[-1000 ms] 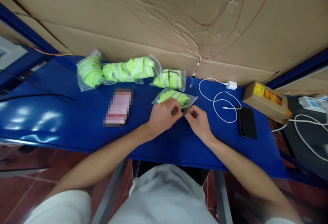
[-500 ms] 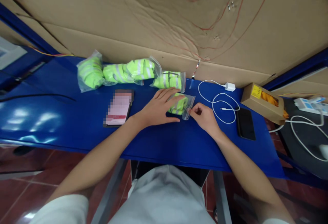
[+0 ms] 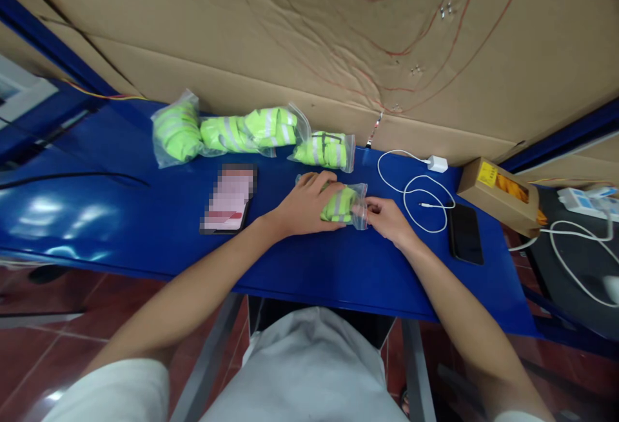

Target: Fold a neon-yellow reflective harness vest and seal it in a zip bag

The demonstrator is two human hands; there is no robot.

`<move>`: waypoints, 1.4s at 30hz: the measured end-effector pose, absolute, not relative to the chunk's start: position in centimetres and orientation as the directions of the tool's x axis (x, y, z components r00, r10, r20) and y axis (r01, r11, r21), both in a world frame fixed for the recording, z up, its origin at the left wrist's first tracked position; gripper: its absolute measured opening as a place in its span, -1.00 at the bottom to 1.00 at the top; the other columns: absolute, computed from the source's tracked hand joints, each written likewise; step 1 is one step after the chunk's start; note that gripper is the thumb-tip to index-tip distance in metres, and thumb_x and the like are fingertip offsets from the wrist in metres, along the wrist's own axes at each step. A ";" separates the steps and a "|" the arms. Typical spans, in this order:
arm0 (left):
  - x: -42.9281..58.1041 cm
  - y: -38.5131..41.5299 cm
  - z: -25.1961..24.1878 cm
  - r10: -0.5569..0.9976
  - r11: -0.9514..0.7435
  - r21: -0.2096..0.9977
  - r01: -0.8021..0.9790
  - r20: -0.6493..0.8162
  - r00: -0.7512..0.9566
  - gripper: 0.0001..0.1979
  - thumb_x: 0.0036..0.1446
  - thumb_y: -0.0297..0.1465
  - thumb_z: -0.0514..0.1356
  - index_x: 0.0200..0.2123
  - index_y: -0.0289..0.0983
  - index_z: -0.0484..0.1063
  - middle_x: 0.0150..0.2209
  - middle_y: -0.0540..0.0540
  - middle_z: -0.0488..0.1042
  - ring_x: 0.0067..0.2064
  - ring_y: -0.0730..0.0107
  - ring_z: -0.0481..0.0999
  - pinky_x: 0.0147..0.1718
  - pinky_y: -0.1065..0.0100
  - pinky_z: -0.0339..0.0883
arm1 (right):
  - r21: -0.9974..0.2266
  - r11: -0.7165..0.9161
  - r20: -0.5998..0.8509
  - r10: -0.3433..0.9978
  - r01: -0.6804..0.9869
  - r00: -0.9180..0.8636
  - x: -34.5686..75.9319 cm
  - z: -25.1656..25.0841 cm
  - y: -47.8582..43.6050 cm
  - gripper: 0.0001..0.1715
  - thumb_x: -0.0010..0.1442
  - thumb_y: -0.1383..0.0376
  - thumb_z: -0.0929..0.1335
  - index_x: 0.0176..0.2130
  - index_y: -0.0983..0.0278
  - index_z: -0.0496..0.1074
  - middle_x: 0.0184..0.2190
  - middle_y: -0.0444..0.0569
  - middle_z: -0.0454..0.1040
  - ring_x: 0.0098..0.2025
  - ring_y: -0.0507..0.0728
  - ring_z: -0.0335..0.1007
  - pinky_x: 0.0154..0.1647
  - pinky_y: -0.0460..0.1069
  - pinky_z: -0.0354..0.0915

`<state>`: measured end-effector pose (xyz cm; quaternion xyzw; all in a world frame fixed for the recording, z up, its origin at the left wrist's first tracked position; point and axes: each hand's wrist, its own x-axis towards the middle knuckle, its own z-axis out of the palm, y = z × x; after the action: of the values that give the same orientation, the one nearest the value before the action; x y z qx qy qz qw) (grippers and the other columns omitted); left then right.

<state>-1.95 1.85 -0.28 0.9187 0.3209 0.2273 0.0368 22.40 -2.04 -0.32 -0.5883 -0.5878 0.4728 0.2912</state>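
Observation:
A folded neon-yellow reflective vest [image 3: 337,205] lies inside a clear zip bag [image 3: 359,209] on the blue table. My left hand [image 3: 309,206] is wrapped round the bag from the left, its thumb along the near side and its fingers over the far side, hiding the left part. At the bag's right end, my right hand [image 3: 387,217] is closed on the edge with the zip strip; a fingertip shows through or within the clear plastic, I cannot tell which. Just behind, another bagged vest [image 3: 325,150] lies apart from both hands.
More bagged vests [image 3: 178,131] line the back of the table [image 3: 309,267] against a cardboard wall [image 3: 193,35]. A lit phone [image 3: 229,200] lies left. On the right are a white charger cable [image 3: 425,183], a dark phone [image 3: 465,234] and a cardboard box [image 3: 500,193].
My left hand has closed more round the bagged vest, its thumb now against the near side. My right hand's fingers have shifted along the bag's end. The view has tilted slightly.

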 end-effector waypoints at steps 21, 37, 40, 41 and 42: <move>0.5 -0.5 0.4 0.457 -0.853 0.006 0.522 0.492 0.741 -0.32 0.24 -0.03 0.28 0.34 -0.12 0.26 0.34 -0.35 0.26 0.26 -0.19 0.33 0.18 -0.12 0.16 | -0.950 -0.235 -0.277 0.938 0.203 -0.211 20.8 0.8 -3.0 -0.51 -0.13 0.05 0.60 -0.29 0.31 0.54 -0.53 -0.19 0.36 -0.53 -0.05 0.10 -0.55 -0.10 0.09; -14.7 3.2 6.3 0.869 -0.316 0.028 0.949 0.409 0.277 -0.13 0.18 0.17 0.21 0.41 -0.13 0.14 0.25 -0.31 0.41 0.24 -0.19 0.40 0.19 -0.13 0.25 | -0.898 -0.397 -0.398 0.917 0.187 0.035 27.5 2.4 -0.6 -0.28 -0.21 -0.02 0.66 -0.51 0.18 0.14 -0.61 -0.35 -0.09 -0.59 -0.10 -0.23 -0.61 -0.09 -0.25; -17.6 3.1 6.8 0.893 -0.092 0.035 0.995 0.445 0.066 -0.07 0.17 0.18 0.20 0.45 -0.13 0.07 0.31 -0.36 0.32 0.28 -0.28 0.33 0.19 -0.28 0.20 | -0.849 -0.385 -0.400 0.916 0.363 0.036 27.0 2.2 -1.1 -0.33 -0.14 -0.12 0.62 -0.51 0.20 0.23 -0.64 -0.33 -0.04 -0.59 -0.08 -0.15 -0.62 -0.09 -0.17; -18.3 3.0 6.8 0.896 -0.042 0.049 0.998 0.444 0.016 -0.08 0.18 0.18 0.18 0.45 -0.13 0.06 0.32 -0.38 0.29 0.29 -0.30 0.32 0.20 -0.31 0.19 | -0.834 -0.362 -0.390 0.921 0.416 0.020 27.0 2.4 -1.2 -0.34 -0.11 -0.15 0.60 -0.51 0.21 0.27 -0.65 -0.32 0.00 -0.60 -0.07 -0.12 -0.62 -0.09 -0.14; -19.0 2.8 6.8 0.903 -0.005 0.069 0.998 0.428 -0.025 -0.09 0.18 0.18 0.16 0.45 -0.14 0.06 0.33 -0.40 0.27 0.30 -0.33 0.30 0.20 -0.33 0.17 | -0.821 -0.328 -0.373 0.928 0.467 -0.005 27.2 2.6 -1.4 -0.36 -0.07 -0.19 0.57 -0.49 0.22 0.32 -0.65 -0.29 0.05 -0.60 -0.06 -0.07 -0.61 -0.08 -0.10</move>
<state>-18.99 2.76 6.78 0.6857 0.6931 0.1797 -0.1311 27.19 -1.39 2.63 -0.6625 -0.5265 0.4744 0.2426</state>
